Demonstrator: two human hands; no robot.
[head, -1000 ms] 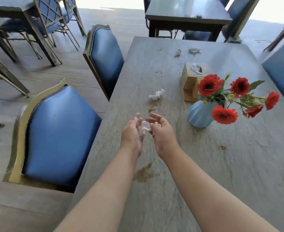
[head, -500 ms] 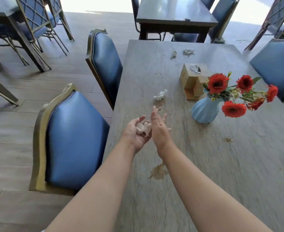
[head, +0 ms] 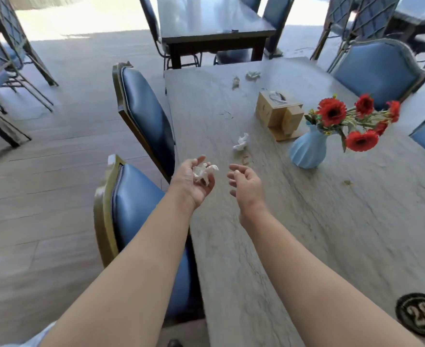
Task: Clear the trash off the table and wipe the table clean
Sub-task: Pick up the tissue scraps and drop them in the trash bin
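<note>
Two blue chairs were seen left of the grip: near chair (head: pixel 141 221) tucked at the table edge directly under the left forearm, far chair (head: pixel 146 116) beyond it, up and left of the hand.

Left hand (head: pixel 194 182) was held palm-up over the left edge of the table (head: pixel 331 234), fingers curled loosely around a crumpled tissue (head: pixel 204 171) cupped in the palm. Grip was closed on the wad; part of the paper stuck out toward the right hand.

Right hand (head: pixel 245 182) was held just right of the grip, apart from it, fingers relaxed and slightly curled, nothing held, no contact with the tissue.

A second crumpled tissue (head: pixel 241 142) was seen on the tabletop beyond and right of the grip, with small brown crumbs (head: pixel 244 159) between it and the right hand. Two more tissue scraps (head: pixel 244 78) were noted far beyond, near the table's far end.

Further right of the grip: wooden tissue box (head: pixel 279 113), then blue vase (head: pixel 307 150) with red flowers (head: pixel 331 112), the vase nearer than the box. A small brown stain (head: pixel 347 182) was seen right of the right hand. A round numbered disc (head: pixel 419 315) was seen at the near right corner, well apart from both hands.
</note>
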